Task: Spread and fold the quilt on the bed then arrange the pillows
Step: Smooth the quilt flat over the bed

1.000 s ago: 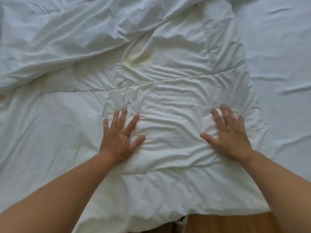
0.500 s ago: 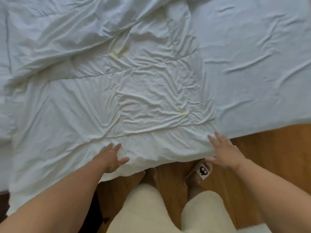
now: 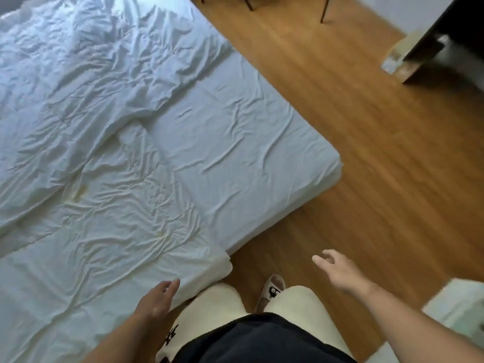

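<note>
The white quilt (image 3: 99, 200) lies wrinkled and spread over the left part of the bed, its near corner hanging over the mattress edge. To its right the pale blue sheet of the bed (image 3: 235, 142) is bare. My left hand (image 3: 157, 301) hovers with relaxed fingers at the quilt's near edge, its fingertips at the fabric. My right hand (image 3: 337, 271) hangs in the air over the wooden floor, fingers loose, holding nothing. No pillow is in view.
Wooden floor (image 3: 366, 153) runs along the bed's right side. My legs and a slipper (image 3: 271, 290) stand at the bed's near edge. Dark furniture (image 3: 440, 40) sits at the far right, thin chair legs (image 3: 324, 9) at the top, a pale object (image 3: 461, 307) at the right edge.
Both hands have come off the quilt. The view has swung right and pulled back, showing the bed's corner and the floor. My right hand moved out over the floor.
</note>
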Motion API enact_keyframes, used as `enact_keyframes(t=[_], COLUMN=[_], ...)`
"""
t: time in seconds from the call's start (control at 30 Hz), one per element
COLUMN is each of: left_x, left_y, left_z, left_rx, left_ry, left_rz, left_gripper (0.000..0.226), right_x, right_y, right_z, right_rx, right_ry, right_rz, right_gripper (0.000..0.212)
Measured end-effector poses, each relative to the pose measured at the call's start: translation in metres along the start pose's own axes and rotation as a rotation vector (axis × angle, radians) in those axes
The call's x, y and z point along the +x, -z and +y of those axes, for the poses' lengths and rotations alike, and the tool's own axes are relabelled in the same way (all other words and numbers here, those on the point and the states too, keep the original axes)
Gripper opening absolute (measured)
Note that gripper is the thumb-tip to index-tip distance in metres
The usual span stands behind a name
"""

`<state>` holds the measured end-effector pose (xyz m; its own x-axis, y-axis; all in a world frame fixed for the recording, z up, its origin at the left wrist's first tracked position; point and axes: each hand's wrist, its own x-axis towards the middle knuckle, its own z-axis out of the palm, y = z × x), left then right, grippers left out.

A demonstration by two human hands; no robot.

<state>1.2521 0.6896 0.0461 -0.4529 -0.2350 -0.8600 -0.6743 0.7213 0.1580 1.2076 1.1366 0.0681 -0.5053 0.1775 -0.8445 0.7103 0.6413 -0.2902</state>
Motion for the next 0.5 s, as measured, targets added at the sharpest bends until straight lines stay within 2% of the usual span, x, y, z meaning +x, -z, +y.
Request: enact_keyframes(t=[0.1, 0.23, 0.5], left_x=[-0.008, -0.007, 0.043], left_y=[-0.007, -0.008, -0.021], left_z=[0.064, 0.167, 0.388], left_rx=[0.098, 0.117, 0.247], left_ry=[-0.019, -0.086, -0.279], left_rz=[-0.014, -0.014, -0.101], left_gripper=[0.058, 0.057, 0.061], right_x=[-0.004, -0.001, 0.044], right_y=[0.043, 0.096, 0.216], right_z=[0.038, 0.073, 0.087], right_rx=[0.15, 0.291, 0.399], right_ry=[-0.094, -0.188, -0.263], right_rz=[0.04, 0.057, 0.134], right_gripper=[0.059, 0.06, 0.059])
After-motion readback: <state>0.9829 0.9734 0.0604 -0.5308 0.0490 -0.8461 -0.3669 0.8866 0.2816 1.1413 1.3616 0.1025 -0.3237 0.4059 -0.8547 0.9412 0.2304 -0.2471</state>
